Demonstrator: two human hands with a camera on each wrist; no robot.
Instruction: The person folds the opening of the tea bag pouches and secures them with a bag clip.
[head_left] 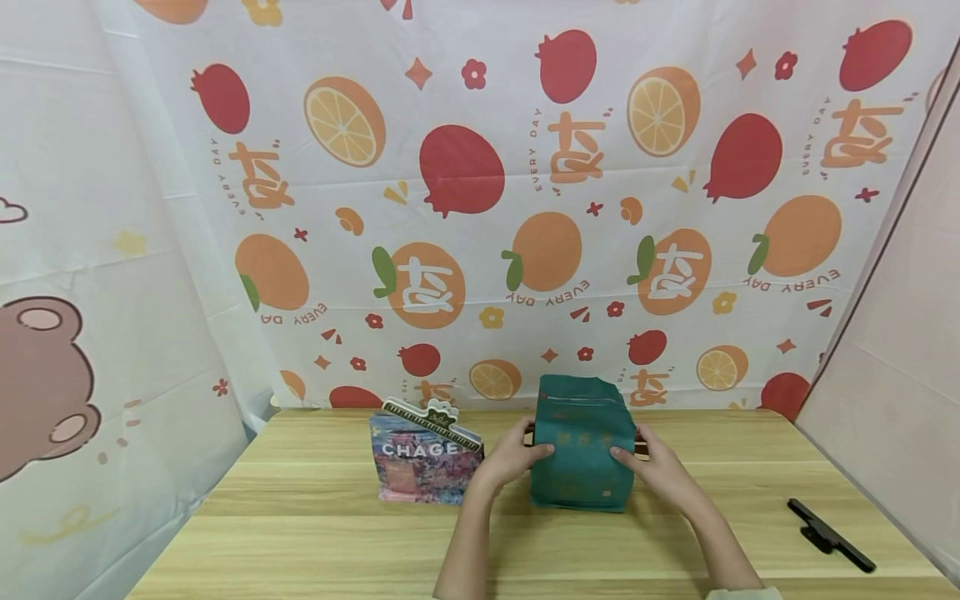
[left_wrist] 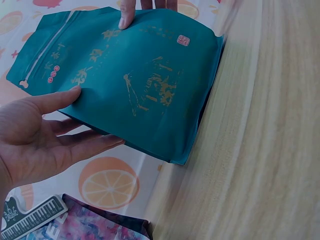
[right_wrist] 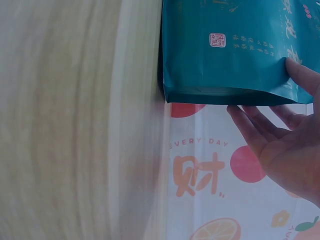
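We find a teal pouch (head_left: 579, 442) standing upright near the middle of the desk (head_left: 300, 533), towards its far edge, its foot resting on the wood. The left hand (head_left: 512, 457) holds the pouch's left side: in the left wrist view the thumb lies on the printed front face and the other fingers (left_wrist: 92, 145) run straight along the back, so the pouch is pinched between them. The right hand (head_left: 654, 467) holds the opposite side in the same way; in the right wrist view its thumb presses the front face near the edge while the other fingers (right_wrist: 250, 127) reach behind the pouch, nearly straight. Both hands thus grip the pouch, one at each side, with both forearms stretched forward over the desk.

The pouch's front carries gold lettering and a small pale seal mark (left_wrist: 183, 41). A zip line crosses it near the top, and the top appears closed.

Just left of the left hand stands a second pouch (head_left: 423, 462), multicoloured and marked CHAGEE, with a dark strip along its top. We cannot tell whether it touches the left hand.

A black clip (head_left: 828, 533) lies flat near the right edge of the desk, well apart from both hands.

A fruit-printed cloth (head_left: 480, 208) hangs behind the desk.
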